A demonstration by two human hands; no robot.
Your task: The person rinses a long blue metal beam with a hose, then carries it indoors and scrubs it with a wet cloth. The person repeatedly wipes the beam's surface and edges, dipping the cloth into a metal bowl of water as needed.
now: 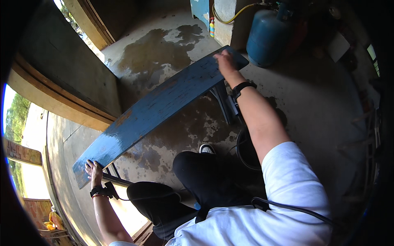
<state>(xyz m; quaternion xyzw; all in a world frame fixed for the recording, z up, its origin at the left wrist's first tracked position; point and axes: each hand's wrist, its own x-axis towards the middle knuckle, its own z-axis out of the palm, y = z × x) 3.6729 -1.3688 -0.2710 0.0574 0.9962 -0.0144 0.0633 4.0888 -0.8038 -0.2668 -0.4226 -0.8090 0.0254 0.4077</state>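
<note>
A long bench with a blue-painted wooden top [160, 104] runs diagonally before me, from lower left to upper right. Its paint is worn through in brown patches, and the left end shines as if wet. Dark legs [224, 101] stand under the far end. On the near left end rests my left hand [94, 171], fingers apart across the board by its edge. My right hand [227, 63] is on the board near the far right end, fingers curled and slightly blurred. Whether anything lies under those fingers cannot be seen.
A blue gas cylinder [267, 37] with a yellow hose [231, 21] stands just beyond the bench's right end. Wet patches [150, 50] mark the concrete floor. A dark round-rimmed container [247, 150] sits by my right knee. Cables hang from both wrists. A doorway opens at left.
</note>
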